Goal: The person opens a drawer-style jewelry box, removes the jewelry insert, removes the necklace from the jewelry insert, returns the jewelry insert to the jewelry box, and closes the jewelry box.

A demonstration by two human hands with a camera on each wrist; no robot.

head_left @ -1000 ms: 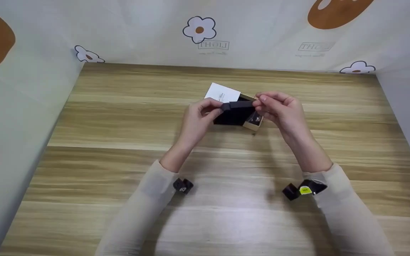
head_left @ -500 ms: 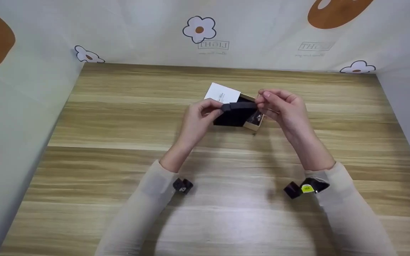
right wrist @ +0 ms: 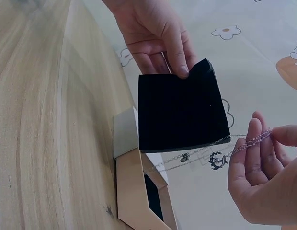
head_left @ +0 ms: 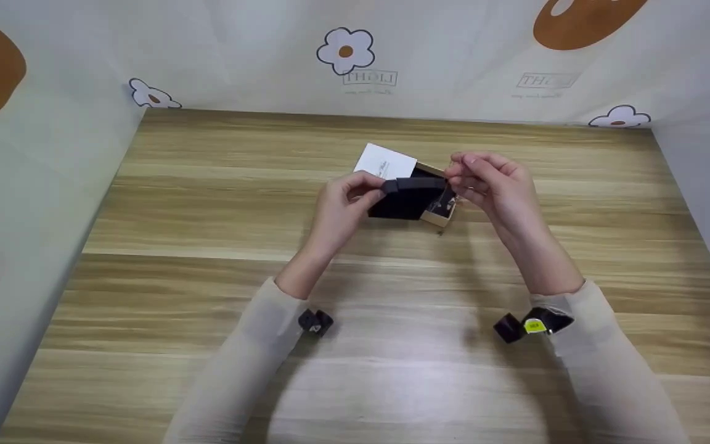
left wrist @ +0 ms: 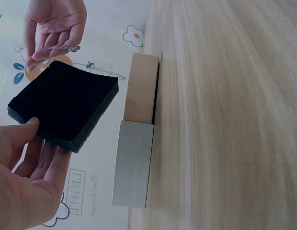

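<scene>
My left hand (head_left: 344,206) pinches a black foam pad (left wrist: 67,103) by one edge, thumb on its velvety face and fingers behind. In the right wrist view the pad is bent at that grip. Beside the pad's other side, my right hand (head_left: 503,191) pinches a silver necklace (right wrist: 254,140) between thumb and fingertips. Its ring-shaped pendant (right wrist: 217,160) hangs near the fingers. Part of the chain runs past the pad's edge toward the box. Behind and below the pad, a small tan box (head_left: 436,219) stands on the table, partly covered by its white lid (head_left: 386,161).
The wood-grain table (head_left: 207,296) stretches around the box. A pale cloth (head_left: 256,55) with flowers printed on it rises along the back and left sides. A small dark speck (head_left: 440,232) lies in front of the box.
My right hand has drawn a little to the right and up, away from the pad's edge, with the necklace in its fingers. The left hand and pad stay almost still.
</scene>
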